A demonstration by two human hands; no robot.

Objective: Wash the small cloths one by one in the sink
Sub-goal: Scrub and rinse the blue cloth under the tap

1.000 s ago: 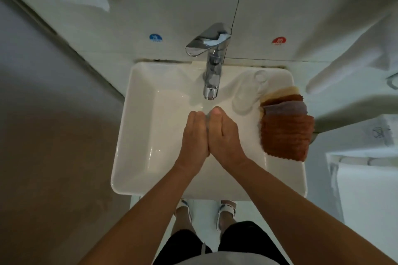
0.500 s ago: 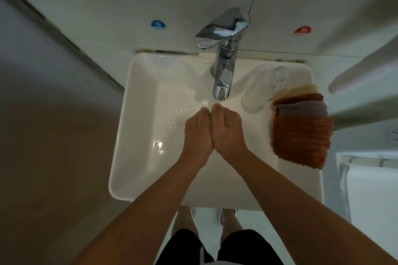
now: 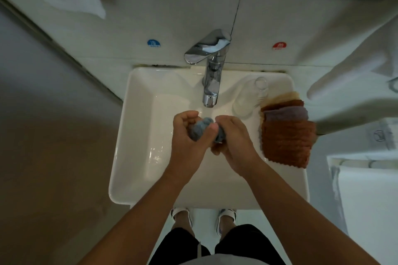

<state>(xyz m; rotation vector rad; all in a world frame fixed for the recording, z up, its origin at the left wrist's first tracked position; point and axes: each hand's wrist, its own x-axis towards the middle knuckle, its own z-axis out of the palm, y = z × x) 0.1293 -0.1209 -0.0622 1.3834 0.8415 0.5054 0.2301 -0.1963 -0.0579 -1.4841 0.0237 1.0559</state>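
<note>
Both hands wrung a small blue cloth under the tap.

The fingers (image 3: 185, 117) of the left hand (image 3: 189, 142) and of the right hand (image 3: 234, 142) were curled round the bunched blue cloth (image 3: 200, 130), held over the sink (image 3: 137, 135) just below the faucet (image 3: 210, 75). Rubbing it fold against fold in the stream and then squeezing it out would probably clean it best. More cloths (image 3: 287, 135) lay stacked on the right rim. Wall stickers read COLD (image 3: 154, 43) and HOT (image 3: 279, 46).

Both hands side by side, left hand (image 3: 189, 135) and right hand (image 3: 234, 137) curled, forearms converging
</note>
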